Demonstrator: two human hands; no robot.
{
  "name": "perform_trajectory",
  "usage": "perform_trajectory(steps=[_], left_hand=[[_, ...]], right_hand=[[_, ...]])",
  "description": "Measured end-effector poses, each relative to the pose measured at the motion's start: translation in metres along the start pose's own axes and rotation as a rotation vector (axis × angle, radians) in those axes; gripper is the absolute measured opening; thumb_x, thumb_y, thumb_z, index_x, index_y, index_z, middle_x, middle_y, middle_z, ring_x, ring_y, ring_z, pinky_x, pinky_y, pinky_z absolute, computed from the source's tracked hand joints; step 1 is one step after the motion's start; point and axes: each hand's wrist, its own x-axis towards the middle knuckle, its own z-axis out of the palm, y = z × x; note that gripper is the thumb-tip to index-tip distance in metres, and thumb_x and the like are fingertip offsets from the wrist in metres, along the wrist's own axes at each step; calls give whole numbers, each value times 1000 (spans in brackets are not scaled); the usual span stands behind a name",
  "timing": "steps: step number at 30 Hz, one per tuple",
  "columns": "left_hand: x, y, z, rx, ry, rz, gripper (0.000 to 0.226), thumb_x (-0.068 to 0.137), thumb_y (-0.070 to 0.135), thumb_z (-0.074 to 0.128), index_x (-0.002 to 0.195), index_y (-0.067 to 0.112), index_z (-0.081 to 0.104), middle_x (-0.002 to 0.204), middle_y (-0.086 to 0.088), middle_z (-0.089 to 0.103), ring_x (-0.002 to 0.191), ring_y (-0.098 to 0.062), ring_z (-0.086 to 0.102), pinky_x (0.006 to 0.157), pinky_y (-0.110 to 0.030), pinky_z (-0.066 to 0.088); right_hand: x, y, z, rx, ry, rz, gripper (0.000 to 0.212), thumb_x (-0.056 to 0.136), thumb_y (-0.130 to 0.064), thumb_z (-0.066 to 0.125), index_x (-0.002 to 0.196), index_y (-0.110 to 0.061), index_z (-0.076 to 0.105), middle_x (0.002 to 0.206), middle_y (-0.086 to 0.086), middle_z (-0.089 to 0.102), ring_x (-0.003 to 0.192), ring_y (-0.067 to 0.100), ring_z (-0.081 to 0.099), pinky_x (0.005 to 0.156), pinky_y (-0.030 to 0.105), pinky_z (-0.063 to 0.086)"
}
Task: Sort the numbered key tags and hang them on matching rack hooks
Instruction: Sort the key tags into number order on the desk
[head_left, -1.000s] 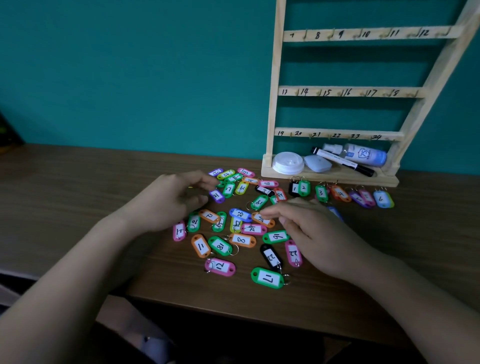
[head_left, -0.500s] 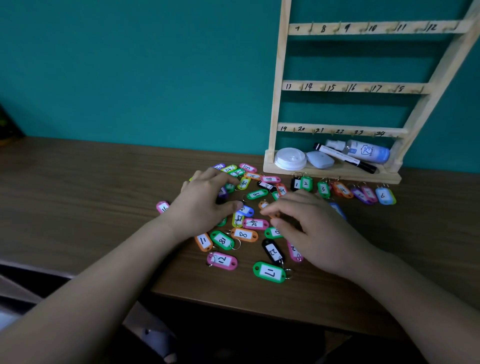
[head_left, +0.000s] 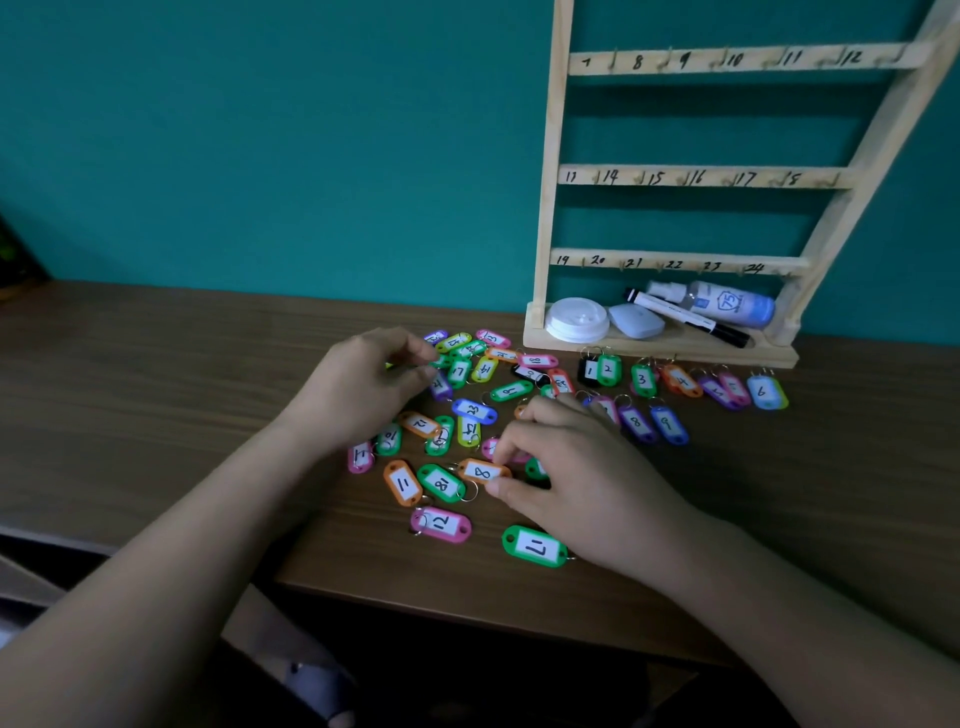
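Note:
Several coloured numbered key tags lie in a loose pile (head_left: 470, 410) on the brown table (head_left: 156, 374). My left hand (head_left: 358, 387) is at the pile's upper left, its thumb and forefinger pinching a small green tag (head_left: 442, 360). My right hand (head_left: 571, 467) is at the pile's lower right, thumb and forefinger pinching the orange tag marked 8 (head_left: 483, 472). A row of tags marked 1 to 6 (head_left: 644, 378) lies in front of the wooden rack (head_left: 549, 208). Tags 8 and 9 (head_left: 652, 423) lie below that row. The visible rack hooks, numbered 7 to 24, are bare.
On the rack's base shelf lie a white round lid (head_left: 577, 318), a pale blue case (head_left: 635, 321), a marker (head_left: 691, 318) and a spray bottle (head_left: 727, 302). The table's front edge (head_left: 467, 613) runs just below the green tag marked 17 (head_left: 535, 545). A teal wall stands behind.
My left hand drew back to the pile's upper left and now pinches a tag. My right hand slid down and left and closed on the orange 8 tag. The view moved closer.

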Motion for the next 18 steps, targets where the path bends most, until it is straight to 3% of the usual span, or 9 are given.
perform_trajectory(steps=[6,11,13,16,18], left_hand=[[-6,7,0,-2,-23,39,10,97,35,74,107,33,74,106,19,72,101,12,60,79,-2,38],[-16,23,5,-40,-45,78,9,97,31,74,106,32,74,108,19,72,95,-2,70,77,-4,44],[-21,30,8,-56,-44,121,9,97,29,75,106,31,75,107,17,75,98,0,68,80,-2,42],[-28,46,13,-193,-42,132,15,99,38,71,113,32,71,96,18,75,92,7,66,76,-6,42],[-32,57,16,-305,-48,123,23,99,45,67,117,32,67,93,19,75,89,4,69,76,-11,47]], right_hand=[[2,-5,1,-10,-13,43,18,94,-49,74,102,-35,66,106,-20,47,108,1,39,93,27,27],[4,-6,0,1,6,93,18,89,-41,79,92,-35,62,97,-21,51,101,2,45,92,30,27],[2,-6,0,60,4,116,17,89,-35,80,88,-31,64,89,-20,58,94,1,52,92,32,33],[2,-1,-8,224,72,190,16,89,-31,83,85,-29,67,74,-16,65,79,-1,61,74,22,44],[3,5,-19,293,117,270,14,90,-34,81,86,-31,69,77,-13,70,77,-2,64,64,18,46]])
